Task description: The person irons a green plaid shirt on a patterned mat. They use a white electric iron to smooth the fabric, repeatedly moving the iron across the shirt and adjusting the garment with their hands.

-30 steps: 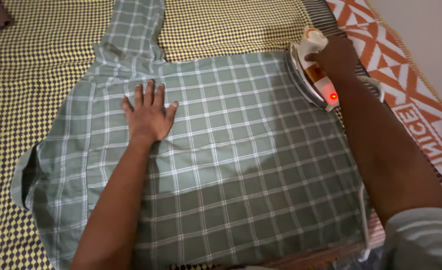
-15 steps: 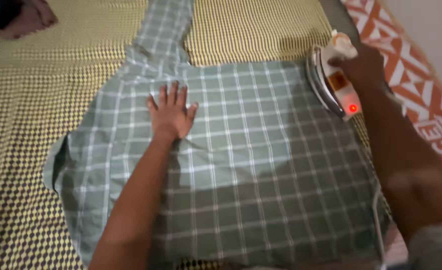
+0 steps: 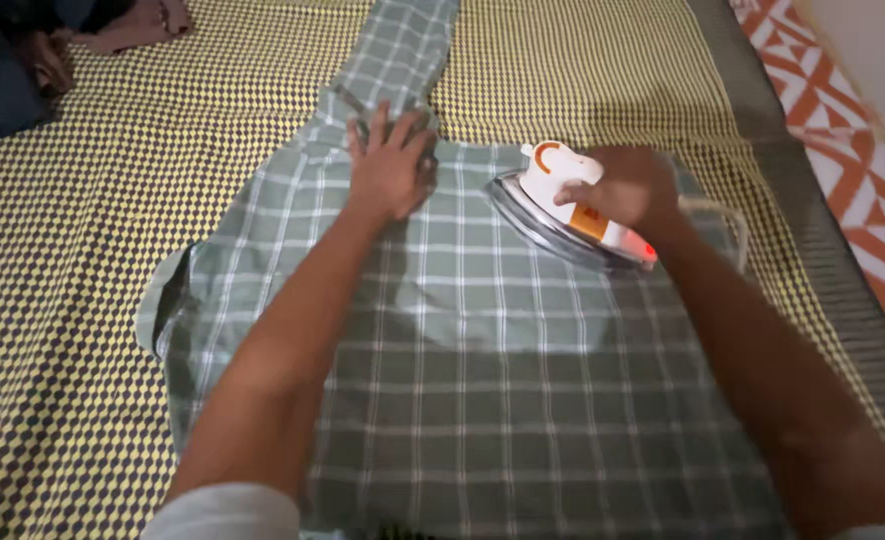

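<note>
Home: checked bedsheet (image 3: pixel 582 70), patterned floor mat (image 3: pixel 862 170), clothes iron (image 3: pixel 572 205).

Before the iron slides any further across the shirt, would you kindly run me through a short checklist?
1. Right hand grips the iron: ok.
2. Iron's soleplate lies flat on the checked shirt: ok.
3. Left hand presses the cloth flat, apart from the iron: ok.
4. Cord lies clear of the soleplate: ok.
5. Cloth ahead is smooth: not ok, a crease shows mid-shirt.
6. Heat setting: cannot tell.
</note>
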